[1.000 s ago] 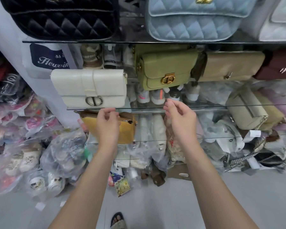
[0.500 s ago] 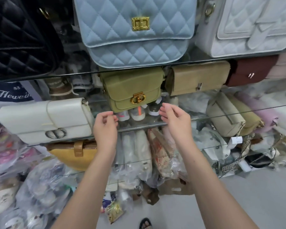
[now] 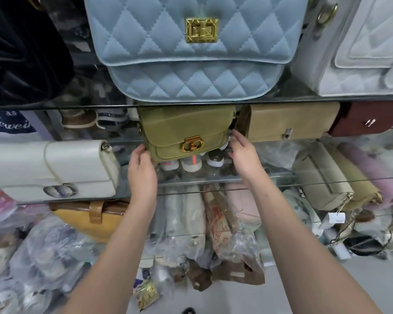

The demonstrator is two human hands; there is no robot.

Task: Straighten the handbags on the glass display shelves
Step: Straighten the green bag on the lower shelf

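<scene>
Since before, my left hand (image 3: 142, 171) and right hand (image 3: 244, 155) have reached the olive handbag (image 3: 186, 130) on the glass shelf (image 3: 277, 176), touching its sides with fingers straight.

You get only part of the black bag (image 3: 21, 53), upper left, and the white quilted bag (image 3: 361, 62), upper right; both run off the frame. The top of the blue bag (image 3: 191, 60) is cut off too. Print on the price tag (image 3: 336, 217) is too small to read.
</scene>
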